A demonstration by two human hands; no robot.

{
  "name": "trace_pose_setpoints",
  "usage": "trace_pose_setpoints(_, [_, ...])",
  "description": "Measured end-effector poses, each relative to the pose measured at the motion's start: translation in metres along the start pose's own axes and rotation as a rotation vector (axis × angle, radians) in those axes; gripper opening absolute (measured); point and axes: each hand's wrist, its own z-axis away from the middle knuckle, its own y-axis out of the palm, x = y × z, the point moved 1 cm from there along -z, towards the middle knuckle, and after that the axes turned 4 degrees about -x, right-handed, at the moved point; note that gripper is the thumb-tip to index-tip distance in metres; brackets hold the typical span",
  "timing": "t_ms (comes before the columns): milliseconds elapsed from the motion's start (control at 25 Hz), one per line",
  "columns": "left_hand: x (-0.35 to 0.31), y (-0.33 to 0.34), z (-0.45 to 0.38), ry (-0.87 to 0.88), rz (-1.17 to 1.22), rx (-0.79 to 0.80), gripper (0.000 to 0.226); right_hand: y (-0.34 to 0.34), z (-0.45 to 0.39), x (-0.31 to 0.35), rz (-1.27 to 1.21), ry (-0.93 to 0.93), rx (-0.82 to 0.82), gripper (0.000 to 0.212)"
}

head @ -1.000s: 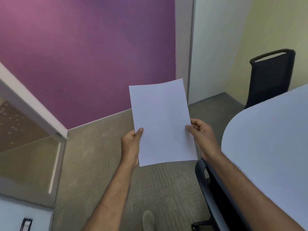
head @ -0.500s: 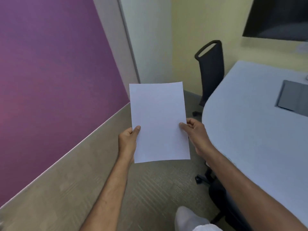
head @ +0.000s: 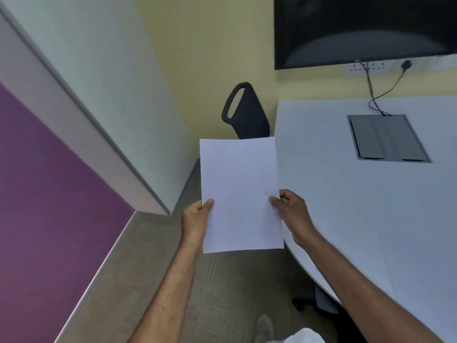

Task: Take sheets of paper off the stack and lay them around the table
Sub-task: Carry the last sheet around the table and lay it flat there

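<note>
Sheet (head: 239, 194) is up in the air in front of you, near-upright, just left of the bench (head: 371, 206) edge, not yet over it. Left hand (head: 196, 220) pinches its left edge w/ thumb on front; right hand (head: 293, 214) pinches the right edge likewise. Both grips closed on the sheet, narrow pinch. No stack in view.

Risks, my read: it's thin and floppy, so letting go w/ one hand early lets it sag or fold. Drop it from height and it'll glide off the bench to the floor. Lay it too near the curved edge and it overhangs, slips. Keep clear of the cable hatch (head: 388, 137) and chair (head: 247, 115).
</note>
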Motion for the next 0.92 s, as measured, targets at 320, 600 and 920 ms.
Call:
trace_pose_setpoints(320, [-0.051, 0.125, -0.169, 0.060, -0.147, 0.202, 0.033, -0.014, -0.130, 0.027, 0.043, -0.049, -0.312, 0.028])
trace_pose_setpoints(600, [-0.073, 0.273, -0.317, 0.141, -0.321, 0.458, 0.037, -0.044, -0.269, 0.019, 0.048, -0.009, -0.580, 0.038])
trace_pose_setpoints(920, [-0.084, 0.462, -0.493, 0.185, -0.553, 0.746, 0.054, -0.057, -0.444, -0.003, 0.050, 0.164, -0.861, 0.037])
